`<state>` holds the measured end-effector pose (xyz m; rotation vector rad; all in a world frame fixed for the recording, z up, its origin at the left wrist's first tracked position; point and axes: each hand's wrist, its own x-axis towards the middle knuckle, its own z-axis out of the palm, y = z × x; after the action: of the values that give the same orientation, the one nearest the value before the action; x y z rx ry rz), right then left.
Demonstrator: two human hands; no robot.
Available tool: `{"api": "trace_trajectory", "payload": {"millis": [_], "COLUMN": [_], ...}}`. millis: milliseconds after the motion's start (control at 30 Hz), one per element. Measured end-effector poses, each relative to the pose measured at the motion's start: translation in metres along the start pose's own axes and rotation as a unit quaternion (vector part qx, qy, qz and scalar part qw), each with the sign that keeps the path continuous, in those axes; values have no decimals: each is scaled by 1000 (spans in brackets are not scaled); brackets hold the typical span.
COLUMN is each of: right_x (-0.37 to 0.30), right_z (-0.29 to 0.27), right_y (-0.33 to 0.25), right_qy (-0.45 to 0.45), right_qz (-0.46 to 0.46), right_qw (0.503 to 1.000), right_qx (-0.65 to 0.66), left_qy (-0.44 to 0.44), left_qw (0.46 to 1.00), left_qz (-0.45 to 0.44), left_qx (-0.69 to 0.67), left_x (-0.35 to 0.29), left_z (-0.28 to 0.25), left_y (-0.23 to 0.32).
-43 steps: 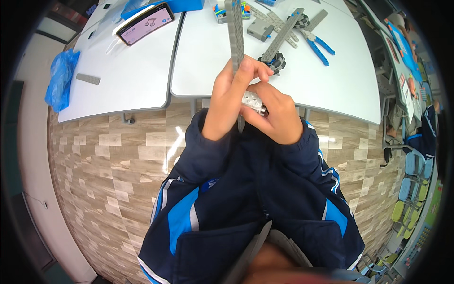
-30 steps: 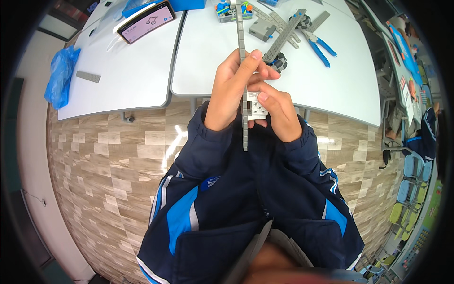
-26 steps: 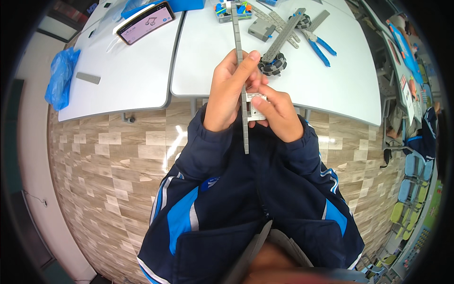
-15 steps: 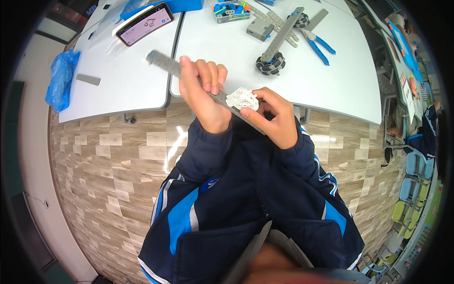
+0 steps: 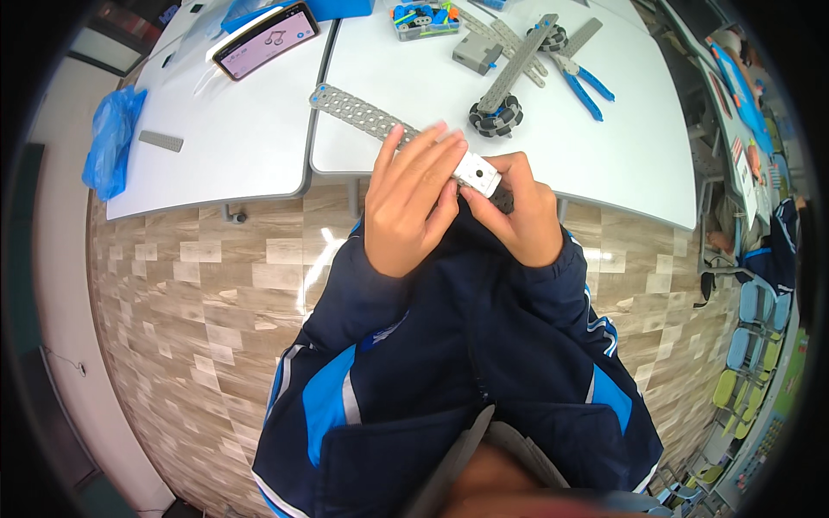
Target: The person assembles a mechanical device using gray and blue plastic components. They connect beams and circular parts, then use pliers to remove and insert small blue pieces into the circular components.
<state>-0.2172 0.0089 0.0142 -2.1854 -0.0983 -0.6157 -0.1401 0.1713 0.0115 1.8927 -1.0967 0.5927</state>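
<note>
A long grey perforated beam (image 5: 358, 112) is held slanting over the table's front edge, its wide holed face showing. At its lower right part a white plastic connector block (image 5: 480, 173) sits against it, a flat face with a dark hole turned up. My right hand (image 5: 525, 211) is closed, pinching the block and the beam's near end between thumb and fingers. My left hand (image 5: 410, 198) lies across the beam with fingers stretched out, slightly blurred, its thumb beside the block. Those fingers hide the beam's middle and part of the block.
On the white table (image 5: 389, 52) stand a wheeled beam assembly (image 5: 518, 69), blue-handled pliers (image 5: 587, 86), a grey box-shaped module (image 5: 476, 53) and a parts bin (image 5: 425, 21). Left are a phone (image 5: 268, 39), a short grey beam (image 5: 161, 141) and a blue plastic bag (image 5: 117, 142).
The beam has turned its wide face up and shifted right. The white block has rotated to a flat face. My left hand has slid toward the block, its fingers straightening.
</note>
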Motion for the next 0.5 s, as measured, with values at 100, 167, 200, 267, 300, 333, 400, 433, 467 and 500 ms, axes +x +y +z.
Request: {"api": "trace_trajectory", "payload": {"millis": [100,167,200,267,300,333,400,433,467,500], "right_x": [0,0,0,1,1,1,1,1,1,1], "right_z": [-4,-8,-9,-11,-11,-12,-13,-15,-17,-19], "right_y": [0,0,0,-1,-1,-1,-2,-2,-2,-2], "right_qy": [-18,-29,-35,-42,-43,-46,-60,-68,-73,-79], "right_qz": [-10,-12,-14,-24,-30,-31,-27,-23,-28,-33], "right_qw": [1000,999,999,999,999,998,998,997,996,995], "right_qx": [-11,-12,-9,-9,-12,-14,-18,-21,-31,-41], "left_qy": [1,-6,-7,-12,-20,-18,-25,-35,-44,-51], "left_qw": [999,999,999,998,998,998,997,996,996,995], "left_qz": [20,21,21,26,21,29,27,22,15,12], "left_qx": [-42,-47,-49,-52,-50,-59,-70,-73,-77,-82], "left_x": [4,4,3,3,4,4,6,7,8,9], "left_z": [0,-2,-3,-6,-7,-9,-13,-15,-17,-19], "left_y": [-5,-7,-7,-8,-8,-8,-9,-9,-8,-7]}}
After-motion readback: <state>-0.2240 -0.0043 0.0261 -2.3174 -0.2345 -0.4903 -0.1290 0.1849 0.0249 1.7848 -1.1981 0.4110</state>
